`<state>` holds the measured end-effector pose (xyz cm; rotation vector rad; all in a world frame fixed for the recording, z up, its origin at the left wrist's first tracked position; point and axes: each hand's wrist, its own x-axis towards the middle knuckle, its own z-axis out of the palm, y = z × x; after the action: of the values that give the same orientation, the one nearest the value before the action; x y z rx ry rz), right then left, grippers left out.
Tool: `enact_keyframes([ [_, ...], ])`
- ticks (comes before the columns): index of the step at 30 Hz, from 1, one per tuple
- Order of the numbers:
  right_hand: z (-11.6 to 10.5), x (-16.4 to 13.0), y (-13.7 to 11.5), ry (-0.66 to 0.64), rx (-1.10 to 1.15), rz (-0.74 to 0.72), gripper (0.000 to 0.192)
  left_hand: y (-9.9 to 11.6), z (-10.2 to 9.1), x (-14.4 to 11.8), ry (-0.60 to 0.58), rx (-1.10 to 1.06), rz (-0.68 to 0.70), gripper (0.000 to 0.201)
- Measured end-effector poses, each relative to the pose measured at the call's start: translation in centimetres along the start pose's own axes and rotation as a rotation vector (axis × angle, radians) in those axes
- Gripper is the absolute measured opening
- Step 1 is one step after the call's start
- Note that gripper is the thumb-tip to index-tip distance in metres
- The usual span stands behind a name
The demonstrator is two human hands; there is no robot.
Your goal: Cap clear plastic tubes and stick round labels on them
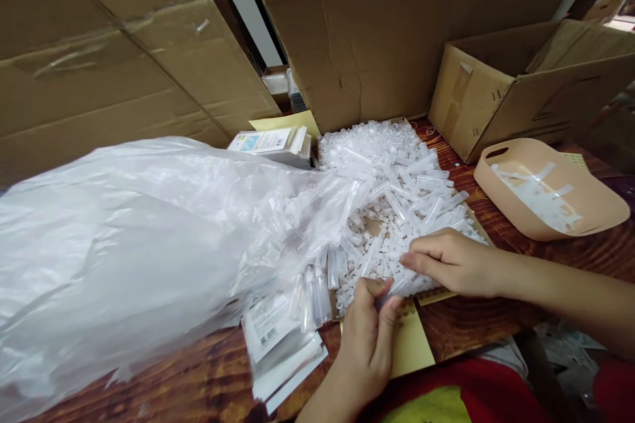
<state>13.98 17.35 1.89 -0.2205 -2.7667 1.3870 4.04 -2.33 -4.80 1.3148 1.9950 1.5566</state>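
Observation:
Over the near edge of a pile of small white plastic caps, my left hand is closed around a clear plastic tube. The tube tilts up and to the right. Beside its far end, my right hand is closed with thumb and forefinger pinched together; whatever is between them is too small or hidden to name. More clear tubes lie loose on the pile, and tiny clear pieces are heaped at its back. Several tubes lie together left of my hands.
A large plastic bag covers the left side, its mouth reaching the pile. White printed packets lie in front of it. A beige bin with white strips and an open cardboard box stand right. Cardboard walls the back.

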Motion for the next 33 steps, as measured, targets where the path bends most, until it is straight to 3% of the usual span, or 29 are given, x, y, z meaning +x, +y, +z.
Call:
enact_keyframes([
  [3, -0.4, -0.2, -0.3, -0.049, -0.004, -0.05, 0.031, 0.0, -0.1, 0.1, -0.031, 0.037, 0.073, 0.008],
  [7, -0.7, -0.3, -0.6, -0.132, -0.026, 0.066, 0.034, -0.5, -0.1, 0.1, -0.029, 0.105, 0.106, 0.008],
  [10, -0.1, -0.4, -0.5, -0.089, -0.009, -0.031, 0.028, -0.7, 0.2, 0.1, 0.0, 0.195, 0.175, 0.01],
  [15, -0.2, -0.3, -0.8, -0.186, 0.143, 0.32, 0.043, -0.4, 0.3, 0.8, 0.027, 0.422, 0.461, 0.008],
  [18, -3.2, 0.7, -1.6, -0.224, -0.017, 0.304, 0.043, -0.1, 0.0, 1.6, 0.033, 0.402, 0.419, 0.015],
  [20, -5.9, 2.6, -1.7, -0.029, -0.202, 0.253, 0.041, 0.0, -0.1, 2.0, 0.091, 0.495, 0.335, 0.021],
  [23, -9.3, 6.8, -0.2, 0.487, -0.472, 0.294, 0.044, 0.0, -0.3, 2.1, 0.066, 0.695, 0.254, 0.013],
  [25, -10.4, 9.8, 1.2, 0.617, -0.612, 0.341, 0.044, -0.3, -0.3, 2.1, -0.028, 0.775, 0.232, 0.016],
  [29, -10.7, 12.9, 3.2, 0.439, -0.697, 0.467, 0.053, -1.4, -0.3, 2.3, -0.122, 0.851, 0.206, 0.024],
  [33, -9.6, 11.2, 2.7, 0.289, -0.714, 0.42, 0.046, -2.3, -0.3, 2.6, -0.106, 0.813, 0.226, 0.027],
])
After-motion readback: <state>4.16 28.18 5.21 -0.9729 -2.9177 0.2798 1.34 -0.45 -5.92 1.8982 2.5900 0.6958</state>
